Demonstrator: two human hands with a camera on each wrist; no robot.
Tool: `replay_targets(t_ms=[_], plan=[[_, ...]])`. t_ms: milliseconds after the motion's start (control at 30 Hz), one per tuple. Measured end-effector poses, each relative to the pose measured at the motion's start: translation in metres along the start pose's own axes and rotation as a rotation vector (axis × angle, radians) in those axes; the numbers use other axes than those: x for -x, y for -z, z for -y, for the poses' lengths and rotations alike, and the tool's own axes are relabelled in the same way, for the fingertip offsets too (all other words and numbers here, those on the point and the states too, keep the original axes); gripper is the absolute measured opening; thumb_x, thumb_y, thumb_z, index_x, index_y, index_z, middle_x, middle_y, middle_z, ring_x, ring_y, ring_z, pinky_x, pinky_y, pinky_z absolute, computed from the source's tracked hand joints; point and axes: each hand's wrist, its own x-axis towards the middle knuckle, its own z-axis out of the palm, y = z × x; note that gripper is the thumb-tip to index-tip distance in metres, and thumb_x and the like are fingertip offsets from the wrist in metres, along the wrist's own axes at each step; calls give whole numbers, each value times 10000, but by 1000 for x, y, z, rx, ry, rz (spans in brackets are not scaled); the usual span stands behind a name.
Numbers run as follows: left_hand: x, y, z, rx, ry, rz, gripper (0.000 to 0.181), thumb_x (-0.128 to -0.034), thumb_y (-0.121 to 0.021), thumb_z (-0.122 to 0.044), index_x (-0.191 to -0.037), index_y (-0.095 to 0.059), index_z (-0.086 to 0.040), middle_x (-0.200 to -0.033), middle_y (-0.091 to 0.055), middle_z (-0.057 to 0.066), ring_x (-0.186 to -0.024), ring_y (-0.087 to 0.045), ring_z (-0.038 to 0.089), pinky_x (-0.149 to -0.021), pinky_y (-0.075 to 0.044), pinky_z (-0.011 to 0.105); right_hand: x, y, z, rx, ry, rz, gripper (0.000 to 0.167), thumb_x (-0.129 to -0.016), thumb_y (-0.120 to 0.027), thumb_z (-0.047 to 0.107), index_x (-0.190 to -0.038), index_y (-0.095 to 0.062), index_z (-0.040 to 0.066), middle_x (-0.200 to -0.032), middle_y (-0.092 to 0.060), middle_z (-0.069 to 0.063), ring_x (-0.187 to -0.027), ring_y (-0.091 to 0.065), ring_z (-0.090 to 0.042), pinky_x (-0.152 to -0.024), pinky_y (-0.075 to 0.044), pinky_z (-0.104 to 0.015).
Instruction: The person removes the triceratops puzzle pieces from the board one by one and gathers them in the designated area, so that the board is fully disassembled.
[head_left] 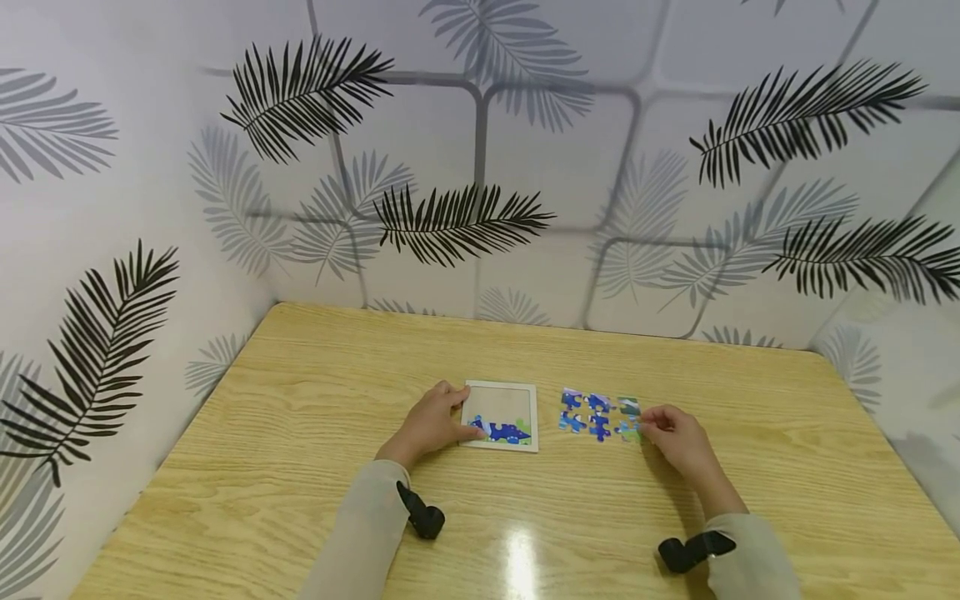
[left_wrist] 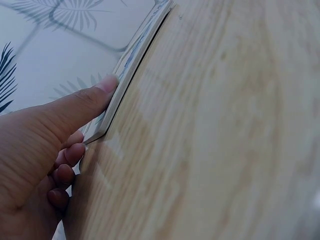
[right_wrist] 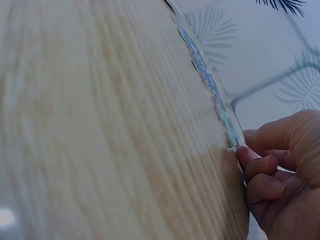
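Gripping tray [head_left: 501, 398] with left hand [head_left: 435, 423]. Touching pieces [head_left: 598, 403], right of tray toward worktop's [head_left: 337, 375] right edge, rowed parallel to far edge, with nearer, curled right hand [head_left: 680, 437]; can't tell if pinching.

Wood-grain table [head_left: 547, 492]; pale wall [head_left: 555, 167] behind, dark leaf print [head_left: 465, 223].

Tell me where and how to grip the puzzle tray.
Likely best: pinch the right rim of the puzzle tray, coming from the right. It lies flat with a straight, raised edge; the left hand holds the opposite side; a gap leaves room before the loose pieces.
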Motion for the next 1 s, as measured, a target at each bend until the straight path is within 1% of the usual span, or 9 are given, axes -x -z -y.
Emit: replay_targets(t_ms=[267,333,433,567,667,733,867,1000], plan=[[-1,-2,3,-4,-1,5,835,-748,-785,-396,-1424,-421,-69,-924,-418,10,-792,-388,167,-710,-329,315,0,-1,1,-12,-13,-8,239,-934,-583,134,-1082,-598,-53,-976,-594,-144,-828,-517,-198,-660,-432,-269],[-1,-2,3,-10,-5,3,835,-746,-786,-399,-1422,-425,-66,-924,-423,10,-793,-389,168,-709,-330,315,1,-2,3,-17,-15,-13,246,-939,-583,147,-1088,-600,-48,-993,-590,-148,-857,-522,-214,-672,-433,-274],[-2,-1,3,-13,-6,4,837,-747,-786,-404,-1423,-423,-70,-923,-424,9,-794,-389,168,-710,-330,314,1,-5,10,-30,1,-29,238,-940,-584,143,-1085,-605,-45,-1011,-584,-148,-916,-522,-230,-715,-436,-268],[-2,0,3,-14,-9,5,840,-748,-783,-414,-1424,-420,-72,-923,-427,6,-788,-389,167,-706,-329,311,1,-11,25,-64,31,-25,229,-946,-573,125,-1090,-602,-51,-1019,-583,-156,-964,-523,-258,-785,-439,-319],[-1,1,2,-11,-16,10,846,-747,-782,-424,-1424,-421,-67,-931,-432,9,-790,-393,169,-705,-333,312,1,-20,39,-91,38,-7,230,-953,-560,128,-1101,-598,-44,-1021,-581,-152,-969,-521,-264,-834,-434,-370],[0,2,2,-8,-20,17,862,-740,-784,-436,-1425,-418,-62,-945,-436,9,-803,-396,170,-713,-337,311,1,-28,48,-105,47,4,221,-954,-558,126,-1098,-600,-36,-1009,-581,-141,-959,-520,-256,-841,-431,-379],[0,3,2,2,-23,34,929,-701,-803,-463,-1431,-403,-50,-975,-440,2,-838,-405,172,-745,-351,312,-2,-48,65,-125,96,34,177,-945,-572,114,-1055,-612,-19,-954,-583,-107,-907,-526,-229,-790,-438,-338],[1,4,2,-16,-30,53,1006,-656,-822,-495,-1441,-383,-45,-988,-435,-1,-854,-404,173,-760,-362,315,-4,-72,85,-156,148,72,134,-926,-595,82,-1016,-629,-11,-905,-580,-78,-858,-524,-199,-747,-435,-302]])
